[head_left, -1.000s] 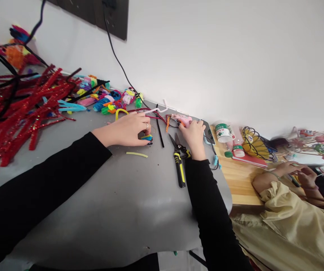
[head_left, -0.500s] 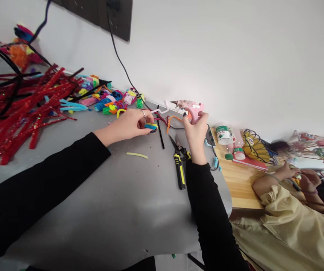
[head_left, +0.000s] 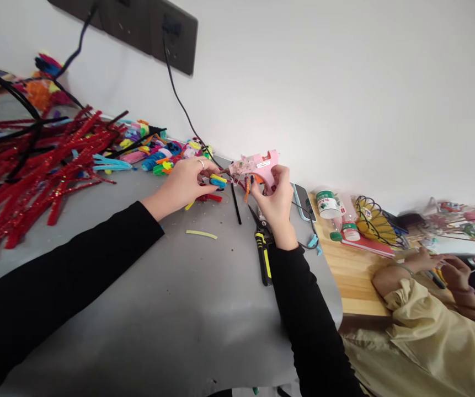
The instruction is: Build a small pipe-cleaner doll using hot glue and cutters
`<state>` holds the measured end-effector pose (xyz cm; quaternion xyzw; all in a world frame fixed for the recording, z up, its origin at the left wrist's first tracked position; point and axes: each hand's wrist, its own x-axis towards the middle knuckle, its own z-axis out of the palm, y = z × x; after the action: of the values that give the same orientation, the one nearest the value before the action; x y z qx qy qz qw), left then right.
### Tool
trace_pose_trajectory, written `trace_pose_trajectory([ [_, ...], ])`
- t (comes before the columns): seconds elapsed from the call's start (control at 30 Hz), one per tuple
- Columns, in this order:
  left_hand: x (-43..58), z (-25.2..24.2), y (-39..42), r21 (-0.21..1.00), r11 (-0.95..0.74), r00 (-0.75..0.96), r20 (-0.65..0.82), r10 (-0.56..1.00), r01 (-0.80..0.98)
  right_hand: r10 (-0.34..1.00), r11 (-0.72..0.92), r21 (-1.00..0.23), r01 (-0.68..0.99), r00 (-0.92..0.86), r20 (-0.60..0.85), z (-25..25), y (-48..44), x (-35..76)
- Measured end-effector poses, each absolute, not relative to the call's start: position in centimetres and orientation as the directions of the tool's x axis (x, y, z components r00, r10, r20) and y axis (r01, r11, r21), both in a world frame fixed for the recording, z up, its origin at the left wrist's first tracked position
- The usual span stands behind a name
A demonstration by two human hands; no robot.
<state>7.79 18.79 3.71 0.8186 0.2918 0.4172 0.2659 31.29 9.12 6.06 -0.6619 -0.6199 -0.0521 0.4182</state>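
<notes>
In the head view my left hand [head_left: 185,179] is closed in a pinch on a small blue and yellow pipe-cleaner piece [head_left: 218,181]. My right hand [head_left: 277,203] grips a pink hot glue gun [head_left: 259,164] by its handle. The gun's nozzle points left and sits right at the piece; whether it touches cannot be made out. Beneath the hands lie a black pipe cleaner [head_left: 236,204], a red one [head_left: 213,197] and a short pale yellow strip [head_left: 201,234]. Pruning shears [head_left: 263,256] with black and yellow handles rest below my right hand, their upper part partly covered.
A heap of red glittery pipe cleaners [head_left: 51,176] fills the left of the grey table [head_left: 187,320]. Small colourful pipe-cleaner figures [head_left: 158,157] line the wall. Rightward are a phone [head_left: 304,202], a white-green tub [head_left: 327,204], bottles [head_left: 348,223] and another person's arm [head_left: 398,275].
My right hand has brought the glue gun left and slightly down, so its nozzle is now at the piece in my left hand. A white pipe cleaner behind the hands is no longer visible.
</notes>
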Motion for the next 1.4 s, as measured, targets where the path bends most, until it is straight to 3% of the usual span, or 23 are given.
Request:
trace_pose_trajectory([
  [0.37,7.9,4.1,18.3,0.704,-0.635,0.481,0.458,0.748,0.317,0.751,0.12,-0.393,0.912,0.176,0.636,5.9,9.1,31.7],
  [0.6,8.1,4.9,17.6,0.737,-0.563,0.476,0.369,0.798,0.373,0.731,0.161,-0.424,0.891,0.181,0.658,5.5,9.3,31.9],
  [1.4,8.1,4.7,17.8,0.748,-0.562,0.46,0.385,0.8,0.352,0.741,0.142,-0.415,0.899,0.181,0.646,5.5,9.1,32.0],
])
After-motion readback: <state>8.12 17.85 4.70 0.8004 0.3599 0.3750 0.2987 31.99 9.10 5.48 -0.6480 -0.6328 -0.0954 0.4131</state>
